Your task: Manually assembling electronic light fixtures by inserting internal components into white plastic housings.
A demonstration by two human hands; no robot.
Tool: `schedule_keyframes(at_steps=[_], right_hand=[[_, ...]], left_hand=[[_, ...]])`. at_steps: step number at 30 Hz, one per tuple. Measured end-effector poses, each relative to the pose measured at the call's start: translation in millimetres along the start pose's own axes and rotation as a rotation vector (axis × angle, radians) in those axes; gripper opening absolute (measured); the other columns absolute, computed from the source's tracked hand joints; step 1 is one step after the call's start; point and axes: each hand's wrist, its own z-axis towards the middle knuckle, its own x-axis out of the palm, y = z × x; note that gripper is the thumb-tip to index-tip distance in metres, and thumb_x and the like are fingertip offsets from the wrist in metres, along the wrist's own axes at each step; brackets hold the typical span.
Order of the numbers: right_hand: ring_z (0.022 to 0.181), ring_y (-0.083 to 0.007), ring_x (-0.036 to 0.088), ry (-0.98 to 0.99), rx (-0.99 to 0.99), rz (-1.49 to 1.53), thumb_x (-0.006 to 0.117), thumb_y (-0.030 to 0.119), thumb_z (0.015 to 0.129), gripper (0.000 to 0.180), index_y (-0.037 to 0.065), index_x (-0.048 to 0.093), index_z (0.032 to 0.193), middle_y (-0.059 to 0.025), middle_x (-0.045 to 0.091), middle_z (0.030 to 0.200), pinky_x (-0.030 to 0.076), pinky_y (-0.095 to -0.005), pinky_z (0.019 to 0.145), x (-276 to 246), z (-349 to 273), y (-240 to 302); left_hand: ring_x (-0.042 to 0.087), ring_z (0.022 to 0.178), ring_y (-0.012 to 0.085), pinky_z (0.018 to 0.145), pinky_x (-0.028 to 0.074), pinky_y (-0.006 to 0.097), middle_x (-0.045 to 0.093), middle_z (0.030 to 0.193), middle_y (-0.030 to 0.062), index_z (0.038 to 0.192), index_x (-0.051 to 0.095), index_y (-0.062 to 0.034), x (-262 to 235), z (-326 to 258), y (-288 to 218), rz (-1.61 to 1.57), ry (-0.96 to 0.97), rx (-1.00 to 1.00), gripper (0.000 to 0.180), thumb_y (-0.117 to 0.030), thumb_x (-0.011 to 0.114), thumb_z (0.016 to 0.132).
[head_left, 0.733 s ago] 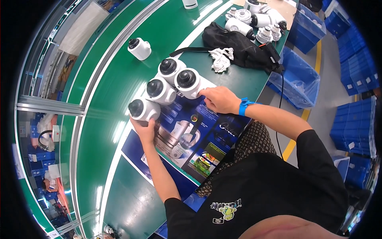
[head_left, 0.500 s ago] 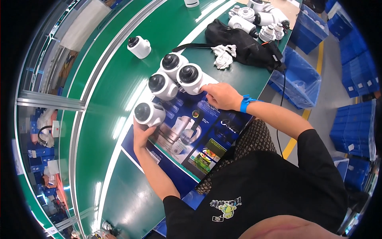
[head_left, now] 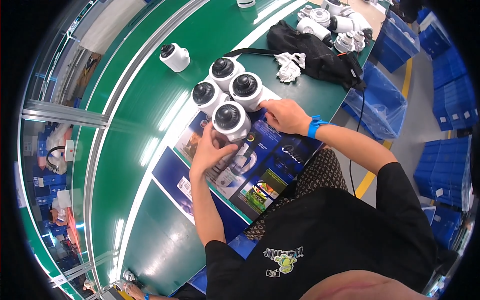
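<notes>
1. Gripping the nearest white dome camera (head_left: pixel 231 120) from its near side, the left hand (head_left: pixel 210 150) curls fingers against the housing; this camera sits on the flattened blue printed carton (head_left: pixel 270 165).
2. Just beyond that camera, toward the belt, three more dome cameras (head_left: pixel 225 85) cluster, touching.
3. The right hand (head_left: pixel 282 115), to the right of the held camera, rests fingertips against the rightmost clustered camera (head_left: pixel 246 91), loosely bent, not closed around it.
4. The camera's lens knob points upward.

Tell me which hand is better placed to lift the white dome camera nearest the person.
Left, most likely. The left hand already cups the nearest dome camera from below. The right hand rests beside another dome camera, fingertips on the blue printed sheet.
</notes>
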Motion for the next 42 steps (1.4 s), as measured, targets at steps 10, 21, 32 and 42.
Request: schedule_keyframes(at_steps=[10,21,32,42], right_hand=[[0.066,-0.0355,0.057,0.026,0.015,0.021,0.058,0.003,0.074,0.027,0.007,0.053,0.100,-0.0149,0.058,0.072,0.045,-0.0452,0.058,-1.3,1.1,0.3],[0.066,-0.0305,0.058,0.035,-0.150,0.001,0.059,0.006,0.075,0.020,0.008,0.050,0.093,-0.0097,0.056,0.075,0.046,-0.0414,0.057,-1.5,-9.0,-9.5],[0.064,-0.0292,0.056,0.053,-0.221,-0.054,0.063,0.008,0.073,0.015,0.005,0.052,0.081,-0.0095,0.052,0.072,0.045,-0.0401,0.055,3.7,-4.0,-8.0],[0.065,-0.0325,0.057,0.053,-0.194,-0.067,0.061,0.018,0.075,0.018,0.005,0.049,0.079,-0.0115,0.053,0.076,0.048,-0.0432,0.056,3.2,-10.7,-7.1]], left_hand=[[0.052,0.051,0.0093,0.050,0.039,0.025,0.059,0.060,0.0017,0.084,0.057,-0.0034,23.7,3.9,-2.5,0.282,-0.237,0.087,0.044,-0.032,0.083,0.062],[0.047,0.052,0.0059,0.045,0.032,0.019,0.055,0.063,0.0008,0.067,0.050,-0.0071,4.3,-0.1,30.3,-0.395,-0.159,0.221,0.022,-0.009,0.064,0.085],[0.052,0.072,0.0180,0.070,0.044,0.032,0.057,0.081,0.0099,0.092,0.054,-0.0018,-16.5,11.9,58.8,-1.036,-0.294,0.373,0.011,-0.013,0.054,0.092],[0.054,0.068,0.0205,0.063,0.047,0.035,0.057,0.081,0.0099,0.094,0.052,-0.0028,-17.6,11.4,56.1,-0.931,-0.417,0.225,0.012,-0.015,0.053,0.093]])
